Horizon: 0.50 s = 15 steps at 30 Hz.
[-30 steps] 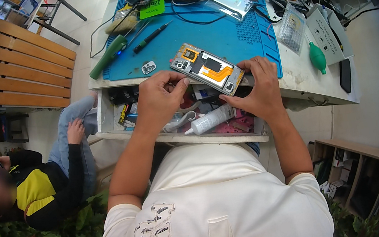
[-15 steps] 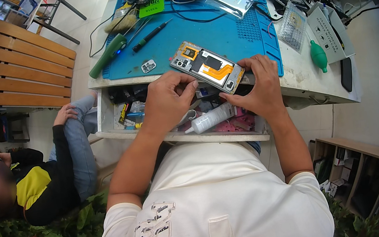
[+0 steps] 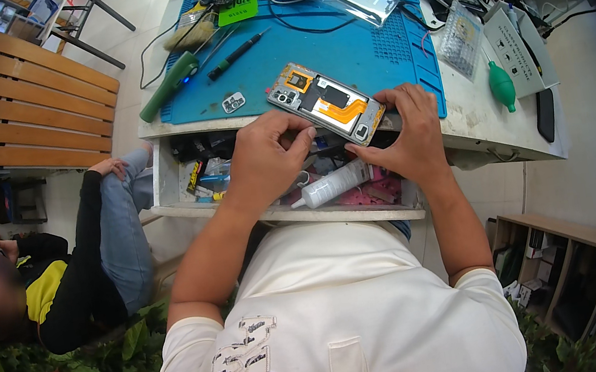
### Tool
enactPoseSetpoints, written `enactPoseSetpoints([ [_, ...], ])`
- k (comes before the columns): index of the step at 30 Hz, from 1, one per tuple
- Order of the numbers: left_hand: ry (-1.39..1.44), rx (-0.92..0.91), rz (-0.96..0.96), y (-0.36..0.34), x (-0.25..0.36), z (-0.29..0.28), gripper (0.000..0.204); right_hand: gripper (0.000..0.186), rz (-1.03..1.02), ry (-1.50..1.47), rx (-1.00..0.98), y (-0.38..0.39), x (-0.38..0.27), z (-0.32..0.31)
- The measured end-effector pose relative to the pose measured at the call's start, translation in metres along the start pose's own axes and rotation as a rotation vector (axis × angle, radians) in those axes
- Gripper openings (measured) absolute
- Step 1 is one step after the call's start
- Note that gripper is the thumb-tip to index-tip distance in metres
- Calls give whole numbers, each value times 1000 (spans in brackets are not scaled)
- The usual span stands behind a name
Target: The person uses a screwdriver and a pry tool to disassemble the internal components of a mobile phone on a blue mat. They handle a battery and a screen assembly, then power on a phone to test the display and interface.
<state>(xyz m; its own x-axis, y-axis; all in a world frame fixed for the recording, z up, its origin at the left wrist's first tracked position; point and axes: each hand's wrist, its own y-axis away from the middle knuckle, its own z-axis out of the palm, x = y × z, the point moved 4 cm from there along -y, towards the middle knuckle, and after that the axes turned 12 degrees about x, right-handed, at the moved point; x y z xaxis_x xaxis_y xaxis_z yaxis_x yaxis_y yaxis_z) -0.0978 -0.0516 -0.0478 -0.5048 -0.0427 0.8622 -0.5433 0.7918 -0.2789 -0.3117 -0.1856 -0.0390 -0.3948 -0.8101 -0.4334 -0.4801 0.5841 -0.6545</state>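
An opened smartphone with its back cover off is tilted over the front edge of the blue mat. Its orange flex cables, battery area and camera module show. My right hand grips the phone's right end between thumb and fingers. Along the near long edge, my left hand has its fingers curled and its thumb against the phone; its fingertips are partly hidden. On the mat, left of the phone, lies a small silver camera cover.
Under my hands an open drawer holds a white tube and clutter. A green screwdriver, green handheld tool and brush lie on the blue mat. A green air blower is at right. Another person sits at left.
My hands and the phone stay almost still. The seated person at left has shifted an arm and leg slightly.
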Motion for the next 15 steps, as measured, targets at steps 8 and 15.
enactPoseSetpoints([
  [8, -20, 18, -28, -3, -1, -4, 12, 72, 3, -8, 0, 0, 0, 0],
  [15, 59, -46, -119, 4, 5, 5, 11, 73, 14, -7, -8, 1, 2, 2],
])
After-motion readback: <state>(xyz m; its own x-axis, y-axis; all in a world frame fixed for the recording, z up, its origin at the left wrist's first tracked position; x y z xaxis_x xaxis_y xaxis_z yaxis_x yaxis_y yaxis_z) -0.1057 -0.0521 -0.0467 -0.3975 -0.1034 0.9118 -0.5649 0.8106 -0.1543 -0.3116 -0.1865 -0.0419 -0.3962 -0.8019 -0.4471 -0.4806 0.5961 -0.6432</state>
